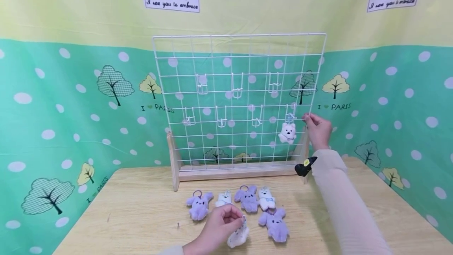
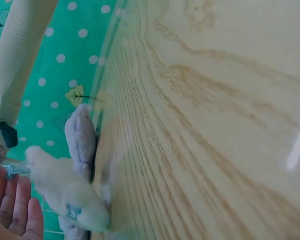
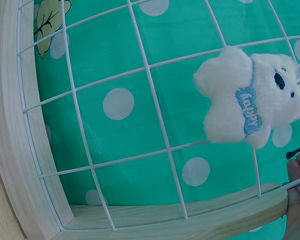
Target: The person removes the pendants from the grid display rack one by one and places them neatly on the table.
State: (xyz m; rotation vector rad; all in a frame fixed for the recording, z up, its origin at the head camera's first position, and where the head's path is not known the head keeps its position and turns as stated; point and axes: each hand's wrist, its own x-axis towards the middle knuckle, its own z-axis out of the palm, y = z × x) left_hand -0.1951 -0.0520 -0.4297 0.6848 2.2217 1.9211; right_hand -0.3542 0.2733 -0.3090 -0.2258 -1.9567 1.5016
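Note:
My left hand (image 1: pixel 221 225) pinches the light-blue clasp (image 2: pixel 15 170) of a white plush keychain (image 1: pixel 238 236), which hangs close over the wooden table. In the left wrist view that white plush (image 2: pixel 67 190) overlaps a purple plush (image 2: pixel 81 137). At the right edge of the white wire grid rack (image 1: pixel 240 35), my right hand (image 1: pixel 319 129) grips the frame wire with thumb and fingertips. Beside it, a white bear plush (image 1: pixel 287 133) hangs from the lower right hook; its blue bow (image 3: pixel 249 111) faces the right wrist view.
Bare hooks (image 1: pixel 237 91) sit on the grid in two rows. Purple bunny-like plushes (image 1: pixel 199 207) and white ones (image 1: pixel 266 198) lie on the table (image 1: pixel 141 215) before the rack's wooden base (image 1: pixel 237 172). A patterned green curtain (image 1: pixel 70 129) hangs behind.

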